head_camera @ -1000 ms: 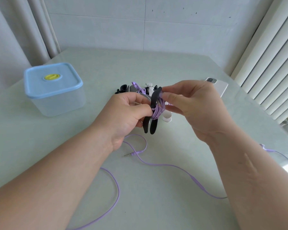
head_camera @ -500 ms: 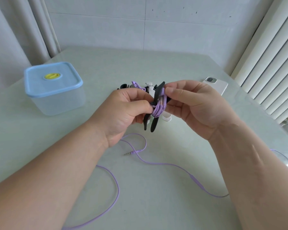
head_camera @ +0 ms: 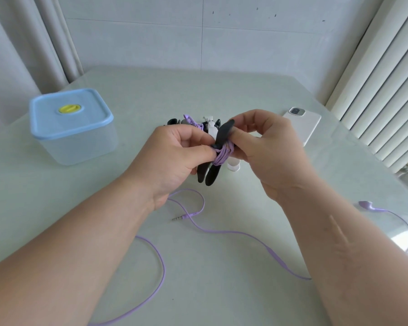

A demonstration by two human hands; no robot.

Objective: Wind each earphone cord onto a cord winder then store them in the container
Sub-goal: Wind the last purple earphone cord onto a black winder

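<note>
Left hand (head_camera: 174,156) and right hand (head_camera: 269,149) are pinching a black rubbery cord winder (head_camera: 224,134).
It is standing nearly upright between them; slack lilac earphone cord (head_camera: 275,256) is trailing nearward.

Tally as I read it from remote feed:
- Hands: 2, left hand (head_camera: 172,156) and right hand (head_camera: 271,151).
- Black cord winder (head_camera: 224,132) between them: 1.
- Purple cord bundle (head_camera: 222,156) wound on it: 1.
- Table (head_camera: 222,295): 1.
- Loose purple cord (head_camera: 275,256), near side: 1 jack plug (head_camera: 177,218), 1 earbud (head_camera: 365,204) at right. I cannot tell whether strands make one cord or more.
- Container (head_camera: 80,147), far left: 1, with 1 blue lid (head_camera: 90,114) and 1 yellow plug (head_camera: 68,108).
- White phone (head_camera: 306,124), far right: 1.
- White winder (head_camera: 233,166) behind hands: 1 seen.
- Far heap (head_camera: 191,121) of black, white and purple pieces: count unclear to me.
</note>
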